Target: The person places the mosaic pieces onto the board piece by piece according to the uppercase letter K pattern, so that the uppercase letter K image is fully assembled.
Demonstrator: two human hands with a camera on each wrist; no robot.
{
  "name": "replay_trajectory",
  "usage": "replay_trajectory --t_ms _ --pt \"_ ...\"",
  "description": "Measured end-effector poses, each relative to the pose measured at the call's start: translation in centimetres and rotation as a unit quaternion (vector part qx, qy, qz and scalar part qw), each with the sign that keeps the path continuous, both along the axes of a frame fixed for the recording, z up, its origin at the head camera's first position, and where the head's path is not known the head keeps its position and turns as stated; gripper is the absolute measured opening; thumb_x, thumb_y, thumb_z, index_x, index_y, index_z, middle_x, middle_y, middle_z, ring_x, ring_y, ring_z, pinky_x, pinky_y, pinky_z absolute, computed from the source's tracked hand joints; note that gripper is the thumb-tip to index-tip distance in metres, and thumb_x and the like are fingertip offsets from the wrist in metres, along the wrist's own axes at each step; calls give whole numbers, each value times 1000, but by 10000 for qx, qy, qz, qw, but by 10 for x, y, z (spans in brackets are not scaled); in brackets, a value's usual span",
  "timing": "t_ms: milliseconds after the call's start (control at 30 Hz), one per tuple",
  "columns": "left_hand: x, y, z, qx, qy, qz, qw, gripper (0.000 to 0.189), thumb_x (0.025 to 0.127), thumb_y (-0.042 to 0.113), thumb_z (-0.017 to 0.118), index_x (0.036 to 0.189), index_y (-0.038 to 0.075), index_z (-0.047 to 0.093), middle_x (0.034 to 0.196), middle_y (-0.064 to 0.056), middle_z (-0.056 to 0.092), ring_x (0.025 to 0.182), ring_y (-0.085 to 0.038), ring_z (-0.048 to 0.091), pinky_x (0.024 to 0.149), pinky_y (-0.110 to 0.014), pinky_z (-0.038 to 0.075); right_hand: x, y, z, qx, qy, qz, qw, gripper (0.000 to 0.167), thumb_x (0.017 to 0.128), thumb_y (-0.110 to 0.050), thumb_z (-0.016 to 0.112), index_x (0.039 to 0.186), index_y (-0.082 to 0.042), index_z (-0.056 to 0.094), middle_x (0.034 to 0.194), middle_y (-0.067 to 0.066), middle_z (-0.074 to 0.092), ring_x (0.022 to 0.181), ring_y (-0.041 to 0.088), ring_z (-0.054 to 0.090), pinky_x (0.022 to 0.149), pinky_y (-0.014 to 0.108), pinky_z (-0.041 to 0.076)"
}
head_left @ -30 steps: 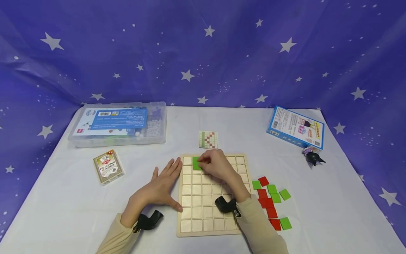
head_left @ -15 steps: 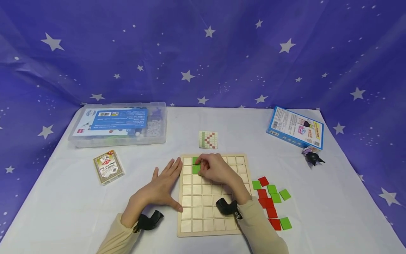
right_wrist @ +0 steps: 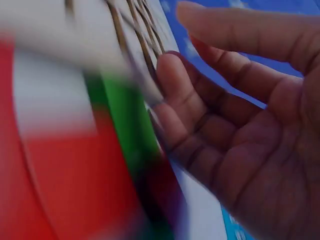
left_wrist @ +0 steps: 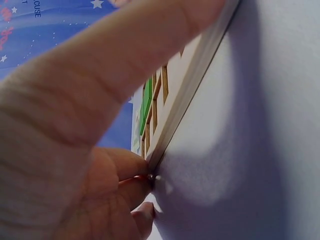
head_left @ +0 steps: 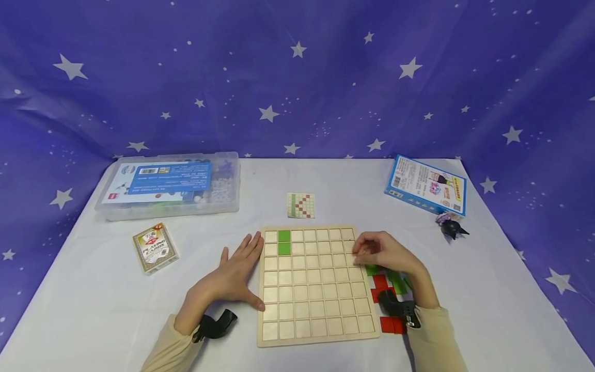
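The wooden grid board lies on the white table, with two green square tiles one below the other in its second column. My left hand rests along the board's left edge, fingers straight and thumb spread; the left wrist view shows the fingers against that edge. My right hand is over the board's right edge, its fingers loosely bent with nothing between them. Below it lie loose red tiles and green tiles, partly hidden by the hand and wrist. A small pattern card lies behind the board.
A clear plastic case stands at the back left, with a playing card box in front of it. At the back right are a blue and white box and a small black figure. A starry purple cloth hangs behind.
My right hand has left the two green tiles in the second column and moved right to the board's right edge. The left hand stays put. The head view has shifted slightly.
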State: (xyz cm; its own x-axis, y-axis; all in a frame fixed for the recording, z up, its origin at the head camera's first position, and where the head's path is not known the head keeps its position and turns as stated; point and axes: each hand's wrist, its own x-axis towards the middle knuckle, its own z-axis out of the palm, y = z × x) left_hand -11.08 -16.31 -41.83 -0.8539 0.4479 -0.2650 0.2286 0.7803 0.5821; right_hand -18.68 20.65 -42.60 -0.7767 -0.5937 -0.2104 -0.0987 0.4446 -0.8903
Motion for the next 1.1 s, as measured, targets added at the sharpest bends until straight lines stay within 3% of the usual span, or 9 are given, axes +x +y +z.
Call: replay_trajectory --t_ms 100,267,400,600,700,867,1000,1100 --pt "0 1 -1 22 19 -10 10000 137 54 49 90 153 -2 10 162 -18 5 149 -40 1 102 -79 1 4 24 0 344 -70 18 9994 22 79 -7 75 94 2 62 78 8 56 70 11 52 65 22 47" --pt "0 -1 -2 66 12 14 10000 137 54 48 90 153 -2 9 162 -19 4 149 -40 0 102 -79 1 7 23 8 1068 197 61 9941 30 71 -6 81 94 -2 63 77 6 51 70 14 47 62 23 43" --pt "0 0 -4 100 -17 38 9999 137 54 48 90 153 -1 9 162 -18 3 149 -40 0 103 -78 0 6 25 8 1501 819 -418 9844 25 70 -8 82 88 -4 64 76 5 52 71 15 46 62 24 42" --pt "0 1 -3 81 -66 46 9999 137 54 47 90 154 0 9 162 -17 3 149 -39 -1 103 -78 -1 5 34 0 1686 1442 -1242 9671 14 77 -6 75 82 -6 62 75 4 57 70 16 49 61 24 44" --pt "0 1 -3 99 -85 30 9999 137 54 47 90 154 0 8 162 -17 2 149 -39 -2 103 -78 -2 4 32 -5 1568 1615 -1453 9634 8 84 -12 73 86 -7 67 71 2 59 64 13 51 58 23 44" --pt "-1 0 -2 60 -94 21 9999 137 54 47 90 154 1 7 162 -17 1 149 -38 -3 103 -77 -2 1 22 -6 674 1419 -1601 9745 23 95 -16 61 109 0 69 67 8 61 54 13 55 50 22 45" --pt "-1 0 -2 46 -74 37 10000 138 54 48 90 154 1 7 162 -15 1 149 -38 -2 104 -77 -2 -1 3 1 113 1153 -1292 9848 38 102 -15 46 132 8 53 81 16 65 66 19 60 64 21 48" --pt "0 0 -2 67 -72 41 9999 138 54 48 90 154 1 7 163 -14 1 149 -37 -2 104 -77 -2 -1 -15 3 -159 1061 -1038 9888 38 103 -15 42 131 10 52 94 18 68 82 21 66 81 18 49"
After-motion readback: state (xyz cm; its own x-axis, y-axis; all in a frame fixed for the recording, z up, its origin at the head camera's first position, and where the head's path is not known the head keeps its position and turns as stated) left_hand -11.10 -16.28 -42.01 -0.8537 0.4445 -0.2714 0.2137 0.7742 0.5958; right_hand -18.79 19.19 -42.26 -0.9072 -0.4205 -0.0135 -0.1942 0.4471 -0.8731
